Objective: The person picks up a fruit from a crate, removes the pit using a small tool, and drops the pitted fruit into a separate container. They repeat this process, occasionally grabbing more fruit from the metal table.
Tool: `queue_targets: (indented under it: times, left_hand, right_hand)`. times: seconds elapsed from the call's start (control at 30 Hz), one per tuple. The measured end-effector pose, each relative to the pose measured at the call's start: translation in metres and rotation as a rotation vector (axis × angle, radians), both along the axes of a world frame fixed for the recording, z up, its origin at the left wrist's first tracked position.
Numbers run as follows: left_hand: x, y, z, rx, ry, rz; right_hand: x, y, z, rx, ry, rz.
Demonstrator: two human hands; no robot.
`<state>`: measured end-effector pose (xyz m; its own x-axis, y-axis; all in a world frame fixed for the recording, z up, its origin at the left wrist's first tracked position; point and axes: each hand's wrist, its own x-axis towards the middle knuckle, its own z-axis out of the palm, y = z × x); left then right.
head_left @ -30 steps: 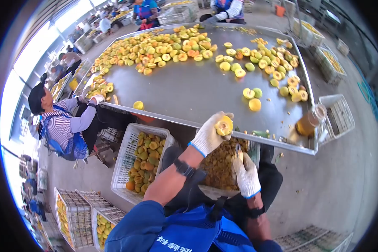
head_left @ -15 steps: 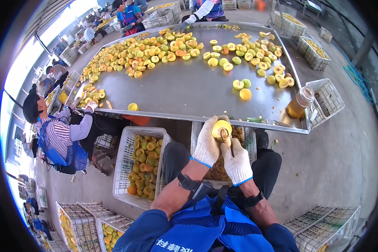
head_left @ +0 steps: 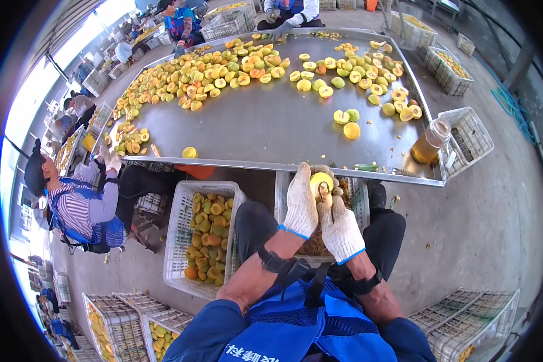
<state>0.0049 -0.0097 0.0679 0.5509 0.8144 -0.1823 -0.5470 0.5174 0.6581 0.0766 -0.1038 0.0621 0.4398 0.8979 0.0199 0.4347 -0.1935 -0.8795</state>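
Note:
My left hand (head_left: 300, 202), in a white knit glove with blue trim, holds a yellow peach half (head_left: 321, 180) with its cut face toward me. My right hand (head_left: 341, 231), gloved alike, is closed on a small pitting tool (head_left: 323, 191) whose curved metal loop lies against the middle of the cut face; its handle is hidden by the fingers. Both hands are over a white crate (head_left: 280, 192) between my knees, with brownish scraps in it. Just beyond them runs the near edge of a metal table (head_left: 253, 136) bearing many peach halves (head_left: 211, 75).
Left of my knee stands a crate (head_left: 170, 241) of peach halves. A jar of amber liquid (head_left: 429, 143) is at the table's right corner, beside another crate (head_left: 478, 136). A co-worker (head_left: 81, 205) sits at the left; others work across the table. Stacked crates (head_left: 464, 323) flank me behind.
The peach half has tilted and turned a little in my left hand while the tool's loop stays at its centre. The left co-worker's gloved hand has moved away from the peaches.

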Motion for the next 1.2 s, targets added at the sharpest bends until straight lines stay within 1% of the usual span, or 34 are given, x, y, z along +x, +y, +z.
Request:
queue_targets:
  times: [0.07,0.1,0.17,0.3,0.4,0.47,0.6,0.67,0.7,0.77,0.8,0.87,0.9,0.93,1.0,1.03,1.07,1.13,1.17,1.2]
  left_hand:
    - [0.008,-0.004,0.009,-0.062,-0.021,0.124]
    - [0.009,-0.005,0.013,-0.059,-0.022,0.121]
    - [0.009,-0.006,0.018,-0.076,0.069,0.157]
    - [0.005,-0.004,0.014,-0.037,0.119,0.129]
    - [0.003,0.000,0.016,0.025,0.101,0.104]
    - [-0.001,-0.001,0.019,0.072,0.124,0.065]
    - [-0.002,0.002,0.019,0.126,0.120,0.065]
    - [-0.006,0.001,0.022,0.230,0.225,0.030]
    - [-0.006,0.000,0.023,0.230,0.225,0.030]
    - [-0.007,0.001,0.026,0.213,0.192,-0.013]
    - [-0.006,0.002,0.024,0.217,0.190,-0.009]
    - [-0.007,0.008,0.017,0.339,0.186,-0.107]
    - [-0.006,0.007,0.017,0.347,0.178,-0.124]
    - [-0.008,0.011,0.014,0.408,0.141,-0.188]
    - [-0.012,0.014,0.011,0.693,0.263,-0.126]
    - [-0.012,0.016,0.010,0.635,0.209,-0.181]
    - [-0.012,0.018,0.008,0.578,0.153,-0.238]
    - [-0.012,0.022,0.002,0.557,0.126,-0.282]
    - [-0.011,0.024,-0.002,0.497,0.092,-0.295]
    - [-0.010,0.023,-0.002,0.434,0.056,-0.310]
  right_hand:
    - [0.001,-0.001,0.007,0.017,-0.011,0.008]
    - [0.002,-0.001,0.003,0.019,-0.012,0.004]
    - [0.004,0.000,-0.007,0.048,-0.031,0.042]
    - [0.005,-0.001,-0.002,0.005,-0.010,0.077]
    - [0.004,0.000,0.006,0.088,-0.039,0.066]
    - [0.004,-0.003,0.009,0.096,0.035,0.098]
    - [0.005,-0.002,-0.001,0.059,-0.014,0.121]
    - [0.003,-0.005,-0.018,0.185,0.164,0.165]
    - [0.004,-0.006,-0.019,0.185,0.164,0.165]
    - [0.007,-0.008,-0.020,-0.004,0.614,0.219]
    - [0.008,-0.011,-0.010,-0.002,0.611,0.223]
    - [0.007,-0.017,0.017,-0.200,0.998,0.225]
    - [0.012,-0.016,0.006,-0.243,1.092,0.263]
    - [0.011,-0.017,0.003,-0.229,1.110,0.270]
    - [0.014,-0.020,0.000,-0.181,1.173,0.334]
    - [0.011,-0.020,-0.004,-0.170,1.134,0.283]
    - [0.015,-0.020,-0.004,-0.182,1.141,0.325]
    - [0.020,-0.020,-0.012,-0.164,1.124,0.342]
    - [0.019,-0.017,-0.013,-0.163,1.119,0.359]
    - [0.017,-0.015,-0.012,-0.171,0.996,0.313]
